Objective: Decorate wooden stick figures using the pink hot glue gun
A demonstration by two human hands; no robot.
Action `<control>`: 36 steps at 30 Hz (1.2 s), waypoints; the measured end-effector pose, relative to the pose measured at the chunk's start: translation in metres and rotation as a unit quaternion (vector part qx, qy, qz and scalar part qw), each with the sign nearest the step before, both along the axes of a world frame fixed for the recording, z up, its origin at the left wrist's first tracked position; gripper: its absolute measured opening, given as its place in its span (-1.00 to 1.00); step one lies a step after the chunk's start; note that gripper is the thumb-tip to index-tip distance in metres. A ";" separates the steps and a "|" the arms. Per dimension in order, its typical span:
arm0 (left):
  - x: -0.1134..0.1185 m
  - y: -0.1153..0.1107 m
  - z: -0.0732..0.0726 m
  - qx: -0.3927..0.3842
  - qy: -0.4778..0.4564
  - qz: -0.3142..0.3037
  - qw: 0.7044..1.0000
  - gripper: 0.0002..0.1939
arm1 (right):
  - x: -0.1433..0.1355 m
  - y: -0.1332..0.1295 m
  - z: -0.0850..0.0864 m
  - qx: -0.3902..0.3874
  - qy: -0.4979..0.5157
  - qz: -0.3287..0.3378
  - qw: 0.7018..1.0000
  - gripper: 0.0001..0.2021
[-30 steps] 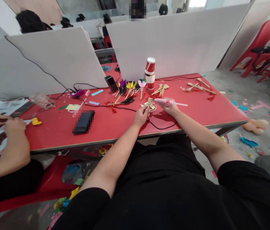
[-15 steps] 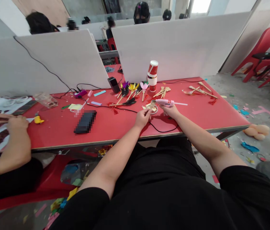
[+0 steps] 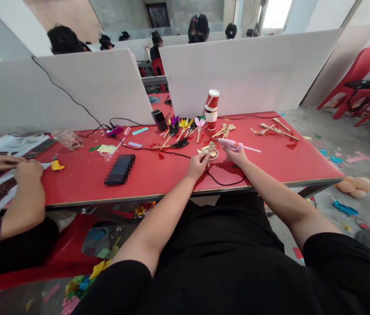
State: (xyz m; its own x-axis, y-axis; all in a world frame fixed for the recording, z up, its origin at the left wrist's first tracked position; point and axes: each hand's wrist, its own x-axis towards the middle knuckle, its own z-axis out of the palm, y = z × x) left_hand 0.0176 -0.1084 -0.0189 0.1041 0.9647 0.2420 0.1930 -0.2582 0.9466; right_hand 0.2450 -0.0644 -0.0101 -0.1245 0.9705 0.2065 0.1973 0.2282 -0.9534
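Note:
My right hand [image 3: 236, 156] is closed around a pink hot glue gun [image 3: 231, 145], with a pale glue stick [image 3: 252, 149] poking out of its back. Its nozzle points left, just above a small tan piece [image 3: 211, 146] pinched in my left hand [image 3: 199, 166]. That piece resembles the tan heads on the nearby sticks, but its lower part is hidden by my fingers. Below it on the red table sits a round, pale-rimmed dish [image 3: 216, 154] with cream scraps around it. The gun's black cord [image 3: 224, 181] loops in front of my hands.
Behind my hands lie tan-headed sticks [image 3: 227, 129], feathered paper flowers [image 3: 185, 124] and stacked paper cups [image 3: 211, 109]. More sticks [image 3: 275, 128] lie right. A blurred black object [image 3: 120, 169] and a yellow tool [image 3: 57, 164] are left, near another person's hands [image 3: 29, 168]. White panels [image 3: 247, 70] stand behind.
The view has tilted up slightly, so everything sits lower. Both hands keep their grips; the glue gun's nozzle appears slightly farther from the tan piece.

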 end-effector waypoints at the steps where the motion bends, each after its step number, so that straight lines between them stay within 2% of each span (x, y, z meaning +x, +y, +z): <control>1: 0.000 0.000 0.000 -0.002 0.001 -0.002 1.000 -0.53 | 0.000 0.000 0.000 0.004 0.008 -0.001 1.000 -0.30; 7: -0.001 0.002 0.000 -0.010 -0.002 0.000 1.000 -0.51 | -0.002 0.001 -0.002 -0.003 0.032 0.002 0.999 -0.35; 15: 0.001 0.001 0.002 -0.014 -0.004 0.017 1.000 -0.49 | -0.004 0.000 0.000 -0.006 0.029 0.004 1.000 -0.50; 28: -0.002 0.002 0.000 0.035 0.014 0.006 0.999 -0.57 | -0.003 -0.002 0.007 -0.011 0.041 0.008 0.999 -0.36; 31: -0.002 0.002 0.000 0.031 0.004 0.008 0.999 -0.53 | -0.001 -0.003 0.008 0.003 0.044 0.017 0.999 -0.33; 36: -0.001 0.002 0.001 0.009 -0.022 0.012 1.000 -0.45 | -0.001 -0.005 0.007 0.038 0.041 0.043 0.998 -0.39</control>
State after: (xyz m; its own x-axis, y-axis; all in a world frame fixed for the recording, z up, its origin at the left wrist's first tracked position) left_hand 0.0165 -0.1066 -0.0180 0.0709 0.9621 0.2633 0.1581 -0.2715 0.9494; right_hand 0.2444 -0.0693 -0.0033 -0.1855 0.9382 0.2923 0.0956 0.3133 -0.9448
